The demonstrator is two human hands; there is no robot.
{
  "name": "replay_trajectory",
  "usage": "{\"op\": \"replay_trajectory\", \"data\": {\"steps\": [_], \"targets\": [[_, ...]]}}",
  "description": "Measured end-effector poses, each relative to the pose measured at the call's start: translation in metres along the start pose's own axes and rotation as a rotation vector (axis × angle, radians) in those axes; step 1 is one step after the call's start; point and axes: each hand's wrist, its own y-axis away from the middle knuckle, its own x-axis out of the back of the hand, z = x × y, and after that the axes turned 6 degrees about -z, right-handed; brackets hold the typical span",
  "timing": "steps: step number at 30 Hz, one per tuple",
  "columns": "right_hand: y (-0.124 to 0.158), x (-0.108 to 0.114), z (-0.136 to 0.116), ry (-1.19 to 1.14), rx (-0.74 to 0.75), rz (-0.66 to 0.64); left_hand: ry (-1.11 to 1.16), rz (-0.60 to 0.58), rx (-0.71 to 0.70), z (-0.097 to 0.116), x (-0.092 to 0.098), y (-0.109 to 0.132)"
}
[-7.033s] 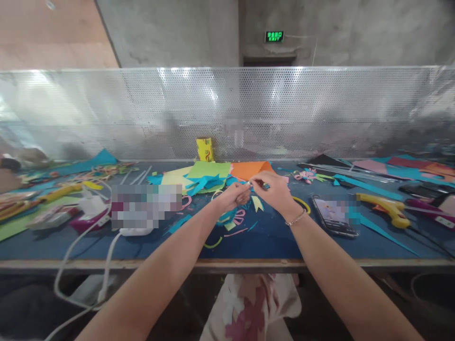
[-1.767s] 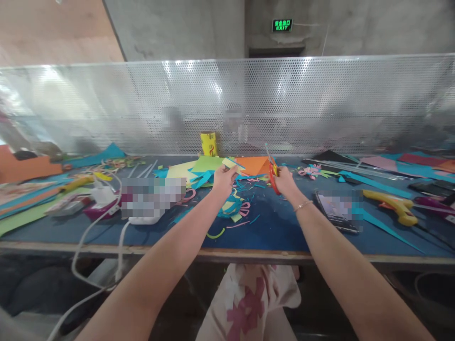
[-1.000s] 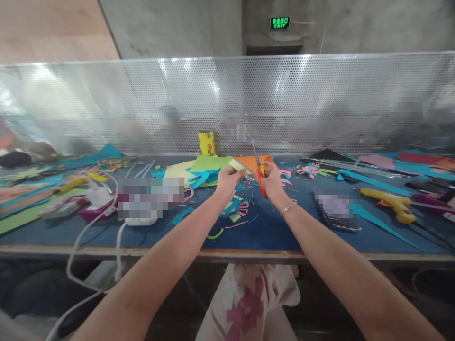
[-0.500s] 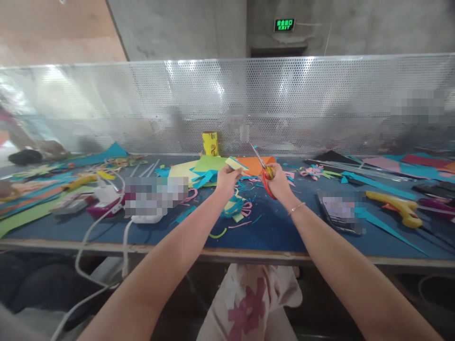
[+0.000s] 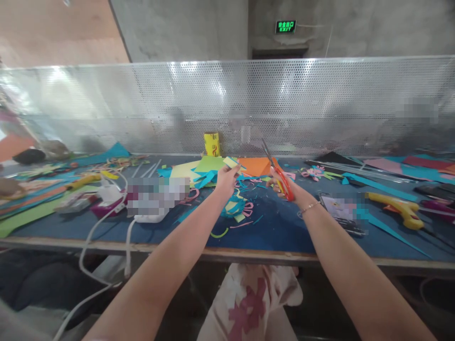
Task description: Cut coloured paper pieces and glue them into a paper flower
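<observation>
My left hand (image 5: 228, 179) pinches a small pale-yellow and blue piece of paper (image 5: 232, 164) above the table. To its right, my right hand (image 5: 288, 189) has hold of red-handled scissors (image 5: 281, 178), with the blades pointing up and away from me. The scissors are apart from the paper. Behind my hands lie an orange sheet (image 5: 253, 166), a green sheet (image 5: 209, 164) and a pale-yellow sheet (image 5: 182, 173). Below them, curled paper scraps (image 5: 234, 208) in blue, yellow and pink are scattered on the dark blue tabletop (image 5: 270, 232).
A yellow tape roll (image 5: 212, 144) stands by the perforated metal screen (image 5: 284, 104). On the right are a phone (image 5: 336, 208) and a yellow glue gun (image 5: 400, 208). A white power strip (image 5: 152, 215) with cables lies left. Another person's hand (image 5: 7, 187) shows at the far left.
My right hand has moved right and slightly toward me with the scissors, away from the paper. My left hand has stayed almost in place.
</observation>
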Motion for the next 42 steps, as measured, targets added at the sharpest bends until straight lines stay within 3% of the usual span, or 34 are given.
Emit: {"op": "replay_trajectory", "data": {"steps": [4, 8, 12, 19, 21, 28, 36, 42], "targets": [[0.006, -0.002, -0.009, -0.19, -0.06, -0.06, 0.002, -0.008, 0.017, 0.0, 0.0, 0.001], [0.011, 0.0, -0.016, -0.39, -0.069, -0.332, 0.021, -0.038, 0.002, 0.0, 0.0, 0.003], [0.017, 0.003, -0.02, -0.466, -0.119, -0.5, 0.133, -0.078, 0.001, 0.004, -0.002, 0.004], [0.027, -0.002, -0.02, -0.512, -0.205, -0.802, 0.368, -0.369, 0.219, 0.017, -0.002, 0.012], [0.026, -0.003, -0.02, -0.53, -0.209, -0.852, 0.39, -0.392, 0.243, 0.019, -0.003, 0.015], [0.023, 0.002, -0.018, -0.548, -0.181, -0.871, 0.406, -0.326, 0.262, 0.019, -0.005, 0.016], [0.019, 0.007, -0.017, -0.558, -0.086, -0.749, 0.371, -0.269, 0.248, 0.016, -0.001, 0.012], [0.024, 0.003, -0.019, -0.503, -0.132, -0.773, 0.315, -0.31, 0.21, 0.015, -0.006, 0.016]]}}
